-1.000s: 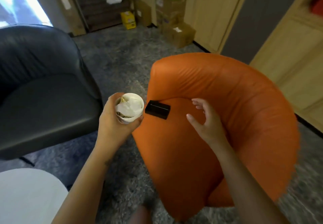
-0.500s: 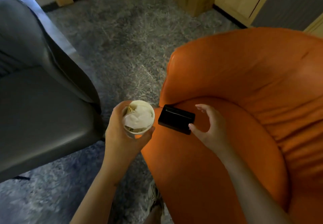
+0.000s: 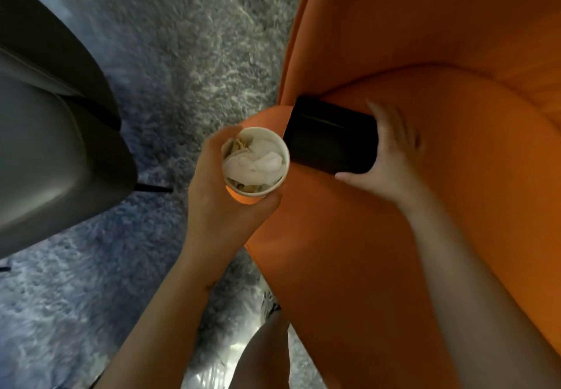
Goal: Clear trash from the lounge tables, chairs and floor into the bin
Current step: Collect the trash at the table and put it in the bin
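Closing in since half a second ago, the right hand [image 3: 391, 158] has reached the black box [image 3: 328, 139], which it had only been nearing. At far left stands a grey chair [image 3: 54, 146] on the carpet [image 3: 197, 39]. The left hand [image 3: 218, 200] wraps a full grip round a paper cup [image 3: 255, 161] stuffed with crumpled tissue [image 3: 258, 161], held just beside the box's left end. The box lies flat at the front corner of the orange chair [image 3: 455, 54] seat, its long axis running roughly left to right. The right grip brackets the right-hand short end, thumb along the near edge and fingers spread over the far one (blur hides whether it pinches yet). With the left occupied, the right hand looks the one to lift, probably straight up off the seat.
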{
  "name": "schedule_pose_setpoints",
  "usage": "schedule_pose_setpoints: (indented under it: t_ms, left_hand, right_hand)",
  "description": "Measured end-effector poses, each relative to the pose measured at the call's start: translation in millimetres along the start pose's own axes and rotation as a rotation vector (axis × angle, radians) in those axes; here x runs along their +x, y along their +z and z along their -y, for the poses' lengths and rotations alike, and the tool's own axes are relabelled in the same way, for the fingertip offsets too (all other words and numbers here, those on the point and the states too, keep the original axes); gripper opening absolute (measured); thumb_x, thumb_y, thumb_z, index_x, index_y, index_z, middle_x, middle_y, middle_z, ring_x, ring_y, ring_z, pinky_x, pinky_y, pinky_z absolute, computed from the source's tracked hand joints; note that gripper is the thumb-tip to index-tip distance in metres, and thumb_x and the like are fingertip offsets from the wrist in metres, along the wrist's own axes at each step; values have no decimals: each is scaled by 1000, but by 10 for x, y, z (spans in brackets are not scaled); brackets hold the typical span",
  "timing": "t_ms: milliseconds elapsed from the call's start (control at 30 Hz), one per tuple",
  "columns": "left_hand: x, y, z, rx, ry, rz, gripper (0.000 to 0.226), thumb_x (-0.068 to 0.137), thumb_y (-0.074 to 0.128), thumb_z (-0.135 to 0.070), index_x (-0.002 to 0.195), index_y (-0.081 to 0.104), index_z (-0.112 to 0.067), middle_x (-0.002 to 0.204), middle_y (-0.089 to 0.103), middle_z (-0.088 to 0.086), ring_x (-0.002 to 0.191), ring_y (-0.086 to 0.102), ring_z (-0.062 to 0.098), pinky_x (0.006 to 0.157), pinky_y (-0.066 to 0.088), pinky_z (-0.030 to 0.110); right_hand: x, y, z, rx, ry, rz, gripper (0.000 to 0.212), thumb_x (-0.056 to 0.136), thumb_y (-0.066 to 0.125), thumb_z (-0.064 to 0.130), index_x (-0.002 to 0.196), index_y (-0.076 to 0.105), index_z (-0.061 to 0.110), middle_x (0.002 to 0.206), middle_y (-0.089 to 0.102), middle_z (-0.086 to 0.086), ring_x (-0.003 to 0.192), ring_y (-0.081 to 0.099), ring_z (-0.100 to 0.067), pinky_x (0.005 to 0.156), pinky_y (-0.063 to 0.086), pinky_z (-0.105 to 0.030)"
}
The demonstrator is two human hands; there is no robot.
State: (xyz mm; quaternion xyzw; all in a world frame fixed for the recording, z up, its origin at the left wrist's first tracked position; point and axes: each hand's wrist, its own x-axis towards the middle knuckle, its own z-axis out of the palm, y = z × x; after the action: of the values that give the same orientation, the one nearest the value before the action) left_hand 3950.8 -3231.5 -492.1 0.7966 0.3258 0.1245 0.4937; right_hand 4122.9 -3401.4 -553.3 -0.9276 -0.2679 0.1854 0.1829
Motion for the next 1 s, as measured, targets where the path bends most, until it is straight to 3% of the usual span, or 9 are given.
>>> schedule_pose_setpoints:
  t_ms: [233, 367, 533, 800, 1000]
  left_hand:
    - [-83, -45, 72, 6, -54, 5, 72, 62, 82, -29, 122, 43, -24, 119, 52, -9, 109, 55, 8, 82, 54, 34]
    - [-145, -261, -194, 9, -31, -82, 73, 62, 83, -27, 123, 44, -22, 118, 55, -4, 107, 57, 11, 81, 54, 36]
    - [-421, -868, -887, -3, 24, -276, 70, 61, 86, -31, 117, 43, -36, 113, 54, -19, 105, 56, 1, 79, 52, 20]
    - [-1659, -2003, -1946, -4, 128, -548, 70, 61, 84, -25, 119, 44, -34, 114, 54, -19, 105, 52, -6, 80, 39, 4]
    - [-2981, -2903, -2231, 67, 88, -800, 65, 65, 84, -27, 116, 44, -34, 113, 54, -18, 102, 50, -11, 77, 37, 1]
  right_hand:
    - [-13, 154, 20, -70, 16, -46, 110, 46, 78, 45, 140, 22, 34, 135, 41, -12, 123, 33, -39, 100, 21, -57]
    - [-236, -93, 259, -50, -50, -75, 108, 45, 78, 45, 138, 24, 35, 133, 41, -7, 120, 31, -31, 96, 26, -51]
    - [-540, -792, 859, -4, -160, -140, 103, 46, 72, 47, 138, 27, 32, 131, 40, -4, 117, 25, -19, 95, 27, -48]
    - [-1346, -2040, 2028, 18, -434, -196, 110, 47, 79, 47, 140, 22, 33, 137, 38, 0, 125, 25, -22, 100, 27, -46]
    - [-2100, -2267, 3011, 9, -625, -152, 114, 45, 85, 45, 141, 27, 31, 138, 40, -5, 125, 27, -25, 100, 25, -44]
